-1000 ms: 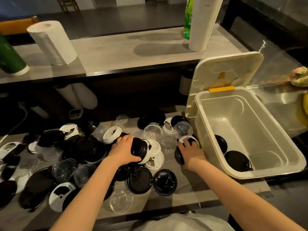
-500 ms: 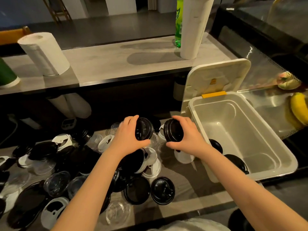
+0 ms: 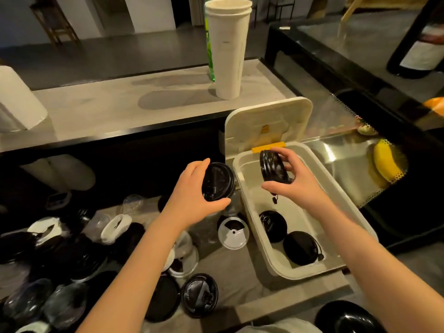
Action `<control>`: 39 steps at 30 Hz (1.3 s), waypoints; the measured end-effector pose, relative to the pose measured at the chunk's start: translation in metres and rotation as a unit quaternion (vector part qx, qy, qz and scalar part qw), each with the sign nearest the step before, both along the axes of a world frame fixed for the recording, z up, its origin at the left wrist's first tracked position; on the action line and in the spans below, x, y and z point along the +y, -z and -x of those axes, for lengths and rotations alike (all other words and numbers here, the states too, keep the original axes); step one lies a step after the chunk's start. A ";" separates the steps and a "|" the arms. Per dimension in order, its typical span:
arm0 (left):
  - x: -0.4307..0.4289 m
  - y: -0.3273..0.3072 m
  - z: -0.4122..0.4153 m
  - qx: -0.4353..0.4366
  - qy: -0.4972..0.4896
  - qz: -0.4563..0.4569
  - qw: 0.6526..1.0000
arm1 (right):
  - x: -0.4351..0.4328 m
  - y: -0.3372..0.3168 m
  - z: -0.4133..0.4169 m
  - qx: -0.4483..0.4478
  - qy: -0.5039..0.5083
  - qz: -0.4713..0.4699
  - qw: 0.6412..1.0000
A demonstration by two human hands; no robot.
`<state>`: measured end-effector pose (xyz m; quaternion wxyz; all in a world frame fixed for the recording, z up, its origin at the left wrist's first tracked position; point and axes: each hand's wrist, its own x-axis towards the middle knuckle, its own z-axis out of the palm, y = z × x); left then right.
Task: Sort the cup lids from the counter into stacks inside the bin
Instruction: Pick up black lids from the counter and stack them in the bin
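We pinch light, stiff black lids (image 3: 274, 169) by their rims: right hand (image 3: 296, 188) over bin (image 3: 283, 270), left hand (image 3: 192, 200) gripping another lid (image 3: 217, 181).

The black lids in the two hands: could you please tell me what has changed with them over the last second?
Both hands gripped black lids on the counter and lifted them. The right hand now holds its lids over the bin; the left hand holds a black lid just outside it. The two black lids in the bin stayed put.
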<state>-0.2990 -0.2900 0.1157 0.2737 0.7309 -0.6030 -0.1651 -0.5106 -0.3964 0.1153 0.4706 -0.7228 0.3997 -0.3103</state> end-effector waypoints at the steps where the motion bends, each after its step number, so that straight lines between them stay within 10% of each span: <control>1: -0.005 0.000 0.007 -0.001 0.010 -0.001 1.000 | -0.005 0.002 0.009 0.002 0.004 -0.008 1.000; 12: -0.056 0.024 0.070 -0.014 0.046 -0.048 0.998 | -0.053 0.043 0.077 0.236 -0.060 -0.012 0.970; 24: -0.065 0.034 0.073 -0.031 0.015 -0.044 0.998 | -0.048 0.090 0.052 0.616 -0.363 0.070 0.696; 29: -0.065 0.038 0.077 -0.031 0.019 -0.043 0.998 | -0.037 0.109 0.052 0.646 -0.390 0.082 0.651; 34: -0.063 0.039 0.076 -0.027 0.021 -0.039 0.999 | -0.040 0.111 0.051 0.640 -0.372 0.080 0.668; 39: -0.063 0.039 0.073 -0.027 0.022 -0.041 0.999 | -0.059 0.090 0.058 0.545 -0.282 0.009 0.789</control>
